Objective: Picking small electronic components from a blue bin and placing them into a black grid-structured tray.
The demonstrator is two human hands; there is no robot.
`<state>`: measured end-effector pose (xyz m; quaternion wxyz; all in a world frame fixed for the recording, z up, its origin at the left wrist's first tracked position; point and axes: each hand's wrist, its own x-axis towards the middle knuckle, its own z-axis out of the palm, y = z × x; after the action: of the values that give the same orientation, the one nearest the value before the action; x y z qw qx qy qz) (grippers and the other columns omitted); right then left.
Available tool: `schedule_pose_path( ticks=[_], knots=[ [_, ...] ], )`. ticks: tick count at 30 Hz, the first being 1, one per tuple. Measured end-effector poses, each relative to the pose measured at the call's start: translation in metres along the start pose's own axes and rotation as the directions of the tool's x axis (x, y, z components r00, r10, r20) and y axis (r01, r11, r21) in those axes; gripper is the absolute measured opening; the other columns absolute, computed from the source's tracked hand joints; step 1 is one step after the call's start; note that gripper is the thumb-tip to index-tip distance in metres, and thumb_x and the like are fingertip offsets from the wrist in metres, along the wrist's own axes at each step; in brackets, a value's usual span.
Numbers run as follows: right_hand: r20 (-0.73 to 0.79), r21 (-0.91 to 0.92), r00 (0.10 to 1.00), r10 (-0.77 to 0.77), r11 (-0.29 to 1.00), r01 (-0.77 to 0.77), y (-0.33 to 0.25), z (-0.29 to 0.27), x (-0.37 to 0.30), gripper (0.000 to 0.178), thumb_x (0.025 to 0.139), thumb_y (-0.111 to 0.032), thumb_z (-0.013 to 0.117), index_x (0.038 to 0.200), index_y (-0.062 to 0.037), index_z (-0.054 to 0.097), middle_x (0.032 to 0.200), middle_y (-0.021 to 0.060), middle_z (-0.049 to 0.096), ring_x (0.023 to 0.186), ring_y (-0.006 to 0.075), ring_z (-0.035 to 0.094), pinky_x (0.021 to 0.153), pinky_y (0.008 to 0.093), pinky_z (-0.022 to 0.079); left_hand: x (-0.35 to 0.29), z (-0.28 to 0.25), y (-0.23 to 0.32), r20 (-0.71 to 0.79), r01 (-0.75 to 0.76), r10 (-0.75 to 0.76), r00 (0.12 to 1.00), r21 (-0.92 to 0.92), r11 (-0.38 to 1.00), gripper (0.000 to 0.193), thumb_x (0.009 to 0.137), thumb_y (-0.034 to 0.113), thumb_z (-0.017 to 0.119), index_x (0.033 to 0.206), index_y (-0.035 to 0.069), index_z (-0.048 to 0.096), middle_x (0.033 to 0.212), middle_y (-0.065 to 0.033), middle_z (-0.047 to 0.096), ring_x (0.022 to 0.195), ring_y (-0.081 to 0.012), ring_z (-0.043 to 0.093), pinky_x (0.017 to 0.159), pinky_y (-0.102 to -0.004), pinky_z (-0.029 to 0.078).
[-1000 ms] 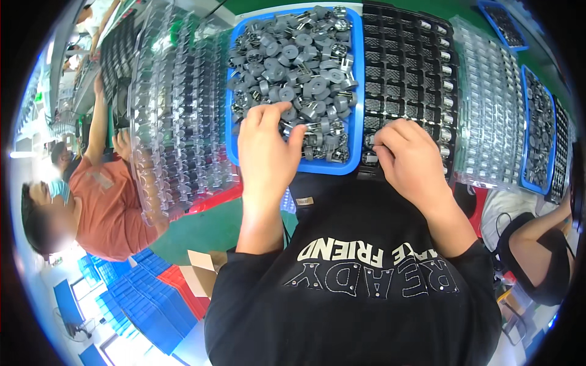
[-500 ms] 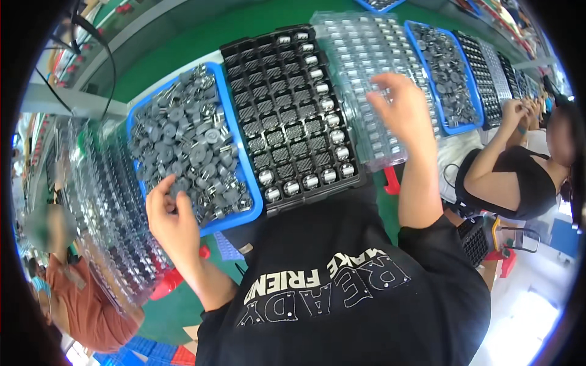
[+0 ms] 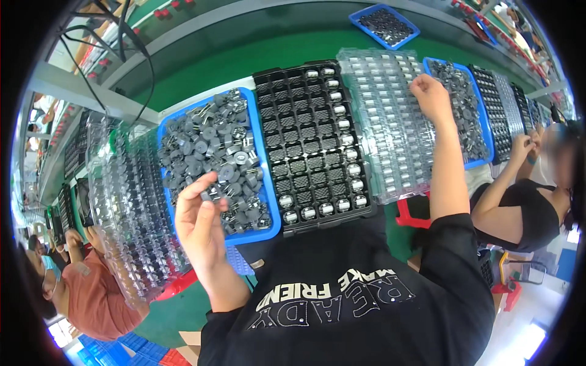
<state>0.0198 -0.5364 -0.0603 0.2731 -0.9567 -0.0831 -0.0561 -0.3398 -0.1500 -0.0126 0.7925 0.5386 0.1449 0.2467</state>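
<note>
A small grey round part with metal on it (image 3: 212, 194) is pinched between the fingertips of my left hand (image 3: 201, 227). This hand is over the near side of a blue tray (image 3: 274, 210) heaped with similar grey parts (image 3: 198, 143). My right hand (image 3: 433, 100) hovers at the far right side of a clear plastic tray (image 3: 381, 116) with silver cylindrical pieces in its rows. Its fingers are drawn together; whether something is between them is hidden. Between the two trays lies a black compartment tray (image 3: 305, 146), with silver cylinders along its right column and near row.
Stacked clear trays (image 3: 131, 207) stand at the left, beside a person in a rust-coloured top (image 3: 97, 299). Another blue tray (image 3: 488, 137) of grey parts lies right, near a person in black (image 3: 519, 213). A further blue tray (image 3: 384, 27) sits on the green surface beyond.
The whole view has shifted, showing more of the far side. My left hand has closed on a grey part. My right hand has moved across the clear tray to its right side, fingers drawing together.
</note>
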Motion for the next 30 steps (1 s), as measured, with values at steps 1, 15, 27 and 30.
schedule_pose_path(
  ticks=[1,15,27,30],
  knots=[
    [-0.003,0.073,0.999,-0.04,0.997,0.04,0.0,0.004,-0.001,0.019,0.087,-0.021,0.072,0.098,-0.0057,0.072,0.082,0.0079,0.072,0.077,0.0179,0.068,0.075,0.0326,0.052,0.0,0.003,0.0,0.045,0.008,-0.003,0.999,-0.093,0.996,0.04,0.094,0.004,0.066,0.132,-0.003,0.055,0.139,-0.022,0.055,0.096,-0.0177,0.063,0.084,-0.0318,0.055],
    [0.008,0.684,0.991,-0.133,0.724,0.092,-0.101,-0.017,-0.078,0.021,0.098,-0.01,0.063,0.115,0.0023,0.065,0.105,0.0096,0.072,0.086,0.0138,0.068,0.078,0.0263,0.056,0.015,0.051,-0.023,0.341,0.113,-0.032,0.939,-0.22,0.969,0.041,0.107,0.029,0.052,0.134,-0.002,0.052,0.116,-0.0192,0.067,0.081,-0.019,0.066,0.075,-0.0308,0.054],
    [-0.091,0.865,0.904,-0.418,0.416,0.28,-0.225,-0.002,-0.193,0.029,0.079,0.006,0.081,0.106,0.0031,0.072,0.094,0.0133,0.073,0.087,0.0174,0.072,0.074,0.0273,0.059,0.005,0.08,-0.024,0.363,0.144,0.006,0.932,-0.385,0.912,0.031,0.094,-0.003,0.063,0.124,-0.002,0.054,0.13,-0.0237,0.06,0.106,-0.022,0.066,0.091,-0.0356,0.056],
    [-0.264,0.641,0.791,-0.552,0.512,0.572,-0.229,0.001,-0.189,0.033,0.07,-0.005,0.089,0.1,-0.0001,0.075,0.091,0.0113,0.073,0.081,0.0231,0.07,0.069,0.0301,0.057,0.004,0.083,-0.025,0.313,0.012,0.088,0.946,-0.305,0.952,0.031,0.092,-0.005,0.065,0.121,-0.002,0.055,0.132,-0.0241,0.059,0.11,-0.0218,0.065,0.095,-0.0359,0.054]
  ],
)
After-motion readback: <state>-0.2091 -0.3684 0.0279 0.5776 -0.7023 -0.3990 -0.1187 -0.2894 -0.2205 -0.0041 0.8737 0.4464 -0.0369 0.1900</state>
